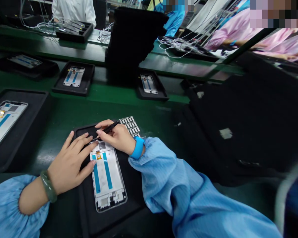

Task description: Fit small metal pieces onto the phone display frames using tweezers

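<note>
A silver phone frame (114, 178) with two blue strips lies in a black tray (89, 218) in front of me. My left hand (73, 162) rests over its upper left edge, fingers spread, the fingertips touching the frame near the top. My right hand (119, 137), with a blue band at the wrist, grips a thin black pen-like tool (111, 126). The tool's lower end reaches toward the top edge of the frame; its very tip is hard to make out. Just behind the right hand lies a sheet of small white stickers (130, 124).
More phone frames sit in black trays at the left (13, 158) and along the green bench (144, 94). Stacks of black trays rise at the back (134, 39) and on the right (250, 122). Co-workers in white, blue and pink sleeves sit across the bench among white cables.
</note>
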The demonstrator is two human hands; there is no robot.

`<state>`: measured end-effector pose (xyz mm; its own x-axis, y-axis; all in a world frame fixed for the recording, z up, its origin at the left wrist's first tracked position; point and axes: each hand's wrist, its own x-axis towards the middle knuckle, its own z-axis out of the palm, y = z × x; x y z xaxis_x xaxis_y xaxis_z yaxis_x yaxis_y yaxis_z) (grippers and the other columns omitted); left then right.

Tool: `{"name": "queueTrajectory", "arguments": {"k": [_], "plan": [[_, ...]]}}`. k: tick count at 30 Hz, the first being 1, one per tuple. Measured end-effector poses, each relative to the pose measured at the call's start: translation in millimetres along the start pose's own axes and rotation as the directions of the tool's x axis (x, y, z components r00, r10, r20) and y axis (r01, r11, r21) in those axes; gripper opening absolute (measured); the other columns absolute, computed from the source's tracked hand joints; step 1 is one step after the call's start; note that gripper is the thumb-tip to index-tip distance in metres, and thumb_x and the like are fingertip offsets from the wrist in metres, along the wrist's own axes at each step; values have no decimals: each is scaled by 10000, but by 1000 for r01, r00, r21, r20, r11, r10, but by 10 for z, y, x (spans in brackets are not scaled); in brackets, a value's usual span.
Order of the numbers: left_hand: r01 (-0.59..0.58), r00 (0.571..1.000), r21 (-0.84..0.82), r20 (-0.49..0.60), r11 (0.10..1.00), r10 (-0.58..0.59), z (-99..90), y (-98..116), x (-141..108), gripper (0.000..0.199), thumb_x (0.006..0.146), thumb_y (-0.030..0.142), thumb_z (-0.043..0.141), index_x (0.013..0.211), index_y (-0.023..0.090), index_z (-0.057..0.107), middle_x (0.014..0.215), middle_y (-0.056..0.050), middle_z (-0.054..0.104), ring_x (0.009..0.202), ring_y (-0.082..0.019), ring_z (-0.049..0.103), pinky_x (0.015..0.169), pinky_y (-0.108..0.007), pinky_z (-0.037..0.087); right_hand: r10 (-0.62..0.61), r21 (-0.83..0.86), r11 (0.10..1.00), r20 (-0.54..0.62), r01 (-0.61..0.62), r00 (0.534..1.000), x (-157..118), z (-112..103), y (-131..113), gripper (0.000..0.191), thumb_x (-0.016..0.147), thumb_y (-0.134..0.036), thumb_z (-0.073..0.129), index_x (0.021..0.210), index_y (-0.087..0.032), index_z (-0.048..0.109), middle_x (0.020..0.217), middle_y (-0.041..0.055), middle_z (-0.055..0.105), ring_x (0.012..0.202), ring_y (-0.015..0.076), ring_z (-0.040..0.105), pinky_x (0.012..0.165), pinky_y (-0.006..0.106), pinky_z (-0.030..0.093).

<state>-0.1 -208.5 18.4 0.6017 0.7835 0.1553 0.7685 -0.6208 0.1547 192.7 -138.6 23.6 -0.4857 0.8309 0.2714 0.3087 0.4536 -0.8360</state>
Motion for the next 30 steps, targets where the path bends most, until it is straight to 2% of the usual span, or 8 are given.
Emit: {"name": "queueTrajectory", "arguments": {"k": [5,10,17,21,26,30], "plan": [[2,1000,-24,-20,1000,-2,5,2,0,484,837,377,457,1288,207,417,1279,-108,484,1272,-267,349,1082,-565,159,-29,-33,999,-6,29,1000,-4,25,-22,198,829,-260,529,984,-164,605,912,40,662,802,122,632,731,249,515],[9,1000,-32,-22,999,-9,4,3,0,483,838,376,455,1289,206,421,1270,-112,490,1267,-269,358,1081,-565,162,-16,-38,999,2,16,1000,1,15,-24,205,830,-263,528,991,-163,604,868,31,667,771,120,636,712,251,522],[7,1000,-27,-16,1000,-7,5,4,1,476,842,384,446,1281,205,426,1270,-110,489,1270,-264,354,1082,-566,159,-54,-75,996,-21,53,998,-8,31,-30,182,827,-262,533,956,-169,621,927,39,670,811,121,637,724,241,521],[10,1000,-31,-17,999,-10,10,0,-4,492,839,383,452,1295,203,413,1277,-111,481,1273,-265,347,1085,-561,151,-41,-59,998,-31,39,999,-12,26,-27,184,826,-259,537,957,-160,620,877,34,673,746,112,637,680,226,521],[3,1000,-20,-16,1000,-3,2,5,2,500,846,391,437,1311,218,382,1278,-102,484,1267,-266,357,1078,-567,163,-91,-142,986,-13,88,996,20,55,-52,172,829,-257,531,949,-173,623,926,36,671,828,123,637,755,240,512],[29,1000,-2,-7,1000,-29,-13,42,19,481,851,411,430,1288,212,407,1268,-106,491,1259,-262,368,1075,-568,166,-75,-161,984,1,75,997,61,85,-60,193,830,-261,524,968,-157,611,881,35,670,774,116,634,724,238,511]]}}
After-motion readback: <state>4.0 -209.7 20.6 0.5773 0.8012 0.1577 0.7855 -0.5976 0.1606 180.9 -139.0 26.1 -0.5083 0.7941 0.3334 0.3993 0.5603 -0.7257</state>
